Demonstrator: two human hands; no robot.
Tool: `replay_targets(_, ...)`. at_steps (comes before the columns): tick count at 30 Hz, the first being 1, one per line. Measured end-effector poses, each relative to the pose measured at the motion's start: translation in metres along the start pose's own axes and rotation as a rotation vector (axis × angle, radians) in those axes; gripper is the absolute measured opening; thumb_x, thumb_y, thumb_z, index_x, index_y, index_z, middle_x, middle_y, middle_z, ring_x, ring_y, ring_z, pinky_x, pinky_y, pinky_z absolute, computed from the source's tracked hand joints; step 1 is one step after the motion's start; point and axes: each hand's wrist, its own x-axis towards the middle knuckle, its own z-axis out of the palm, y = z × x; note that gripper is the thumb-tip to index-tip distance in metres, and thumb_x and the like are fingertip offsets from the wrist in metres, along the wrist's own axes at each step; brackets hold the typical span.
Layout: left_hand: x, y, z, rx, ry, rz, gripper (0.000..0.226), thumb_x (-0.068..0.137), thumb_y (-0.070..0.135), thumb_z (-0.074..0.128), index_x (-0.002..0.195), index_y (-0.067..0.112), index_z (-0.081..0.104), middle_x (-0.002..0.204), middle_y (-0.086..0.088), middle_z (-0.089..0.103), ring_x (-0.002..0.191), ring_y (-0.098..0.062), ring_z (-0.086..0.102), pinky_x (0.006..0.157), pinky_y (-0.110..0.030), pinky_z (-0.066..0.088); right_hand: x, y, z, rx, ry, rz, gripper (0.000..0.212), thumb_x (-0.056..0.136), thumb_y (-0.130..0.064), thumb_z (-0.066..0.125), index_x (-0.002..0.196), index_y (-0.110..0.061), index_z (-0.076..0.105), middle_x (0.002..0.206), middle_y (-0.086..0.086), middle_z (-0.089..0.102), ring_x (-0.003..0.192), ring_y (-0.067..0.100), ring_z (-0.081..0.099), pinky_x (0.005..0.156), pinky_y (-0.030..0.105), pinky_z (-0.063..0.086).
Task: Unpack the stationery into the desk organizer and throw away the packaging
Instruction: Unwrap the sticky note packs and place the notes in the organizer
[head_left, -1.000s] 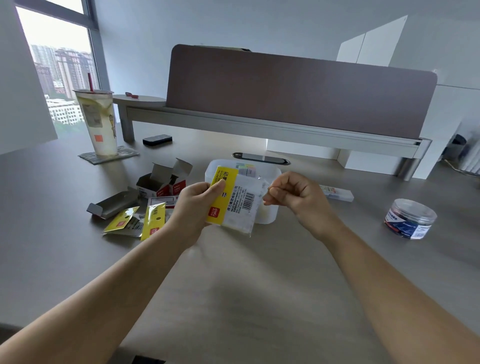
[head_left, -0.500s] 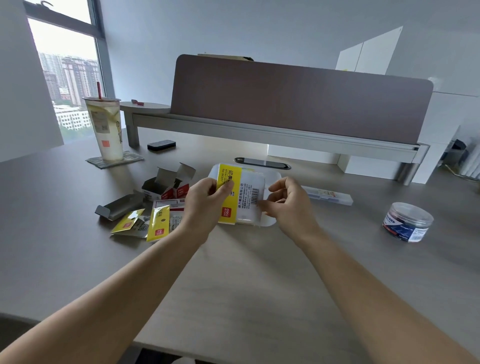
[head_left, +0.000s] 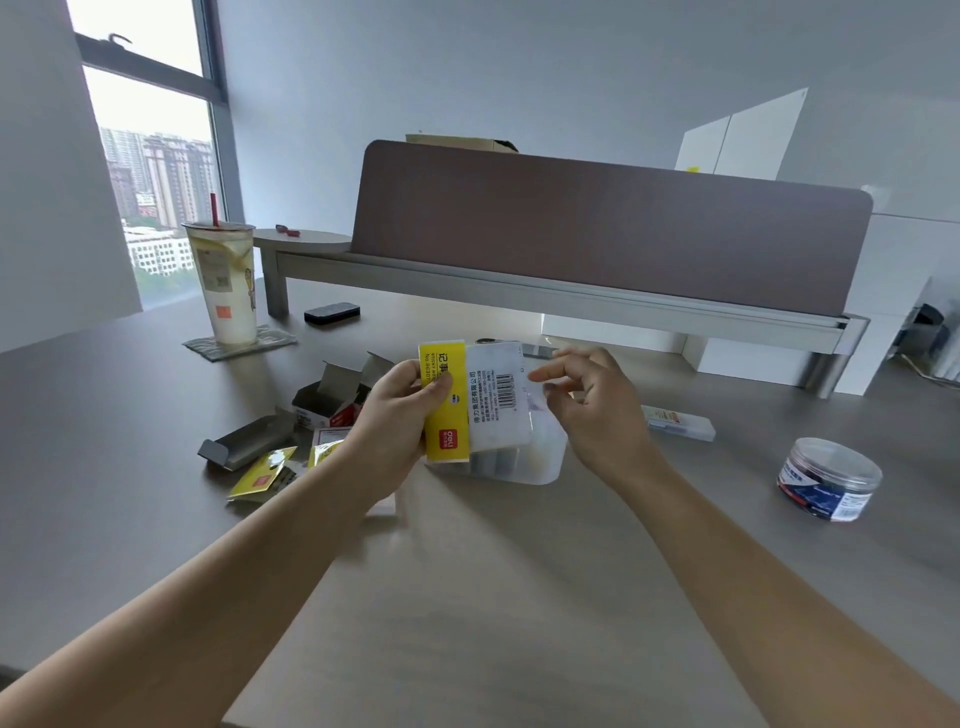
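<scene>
My left hand (head_left: 400, 421) grips a yellow-and-white sticky-note pack (head_left: 470, 400) by its yellow left side and holds it upright above the desk. My right hand (head_left: 589, 402) is at the pack's right edge, its fingers loosely bent and its fingertips touching the clear wrap there. Right behind and below the pack sits the translucent white desk organizer (head_left: 545, 460), mostly hidden. Discarded packaging lies to the left: an open small carton (head_left: 332, 395), a grey card sleeve (head_left: 241, 447) and yellow wrappers (head_left: 260, 475).
A round clear tub of clips (head_left: 828, 478) stands at the right, with a slim clear box (head_left: 680, 422) nearer the organizer. At the back left a tall drink cup (head_left: 223, 283) stands on a coaster, beside a black case (head_left: 332, 313). A brown divider panel (head_left: 597, 239) closes the back.
The pack has been turned more upright and lifted a little. My right hand went from a tight pinch at the pack's edge to looser fingers touching it. The view has tilted up.
</scene>
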Motion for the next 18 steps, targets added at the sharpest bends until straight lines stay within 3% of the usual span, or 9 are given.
replay_targets(3, 0.004, 0.004, -0.004, 0.006, -0.011, 0.005, 0.014, 0.091, 0.008, 0.041, 0.098, 0.011, 0.053, 0.102, -0.006, 0.061, 0.093, -0.023, 0.06, 0.074, -0.039, 0.052, 0.008, -0.005, 0.002, 0.058, -0.062, 0.05, 0.017, 0.087, -0.015, 0.052, 0.096, -0.011, 0.066, 0.105, -0.008, 0.045, 0.073, -0.006, 0.048, 0.064, -0.002, 0.034)
replay_targets(6, 0.007, 0.008, -0.008, 0.04, -0.046, 0.018, 0.016, 0.091, 0.009, 0.04, 0.104, 0.01, 0.05, 0.101, -0.006, 0.061, 0.09, -0.022, 0.06, 0.066, -0.035, 0.056, 0.014, -0.012, 0.006, 0.232, -0.131, 0.126, 0.009, 0.085, -0.024, 0.057, 0.08, -0.018, 0.063, 0.086, -0.013, 0.054, 0.075, -0.002, 0.051, 0.071, 0.01, 0.038)
replay_targets(9, 0.011, 0.013, -0.011, 0.091, -0.091, 0.034, 0.014, 0.092, 0.01, 0.04, 0.101, 0.013, 0.051, 0.098, -0.005, 0.062, 0.086, -0.022, 0.061, 0.057, -0.028, 0.056, 0.021, -0.014, 0.011, 0.367, -0.169, 0.206, 0.01, 0.082, -0.027, 0.06, 0.074, -0.021, 0.061, 0.076, -0.009, 0.061, 0.071, 0.003, 0.054, 0.067, 0.016, 0.041)
replay_targets(13, 0.02, 0.019, -0.013, 0.126, -0.07, 0.053, 0.015, 0.093, 0.011, 0.04, 0.105, 0.009, 0.048, 0.099, -0.009, 0.06, 0.08, -0.022, 0.059, 0.042, -0.018, 0.052, 0.035, -0.014, 0.017, 0.453, -0.176, 0.252, 0.01, 0.081, -0.024, 0.062, 0.073, -0.019, 0.061, 0.077, -0.004, 0.064, 0.073, 0.006, 0.056, 0.068, 0.019, 0.041)
replay_targets(15, 0.026, 0.021, -0.013, 0.138, -0.05, 0.056, 0.014, 0.092, 0.011, 0.041, 0.104, 0.008, 0.049, 0.101, -0.011, 0.06, 0.08, -0.022, 0.06, 0.048, -0.022, 0.055, 0.042, -0.013, 0.02, 0.47, -0.161, 0.269, 0.008, 0.081, -0.021, 0.063, 0.075, -0.015, 0.062, 0.078, -0.002, 0.064, 0.073, 0.007, 0.055, 0.069, 0.02, 0.042)
replay_targets(18, 0.037, 0.023, -0.014, 0.15, -0.027, 0.037, 0.009, 0.092, 0.012, 0.043, 0.093, 0.014, 0.052, 0.098, -0.009, 0.061, 0.085, -0.022, 0.062, 0.069, -0.038, 0.054, 0.053, -0.01, 0.021, 0.499, -0.167, 0.292, 0.007, 0.079, -0.019, 0.064, 0.074, -0.013, 0.063, 0.08, 0.001, 0.064, 0.076, 0.009, 0.056, 0.075, 0.022, 0.042)
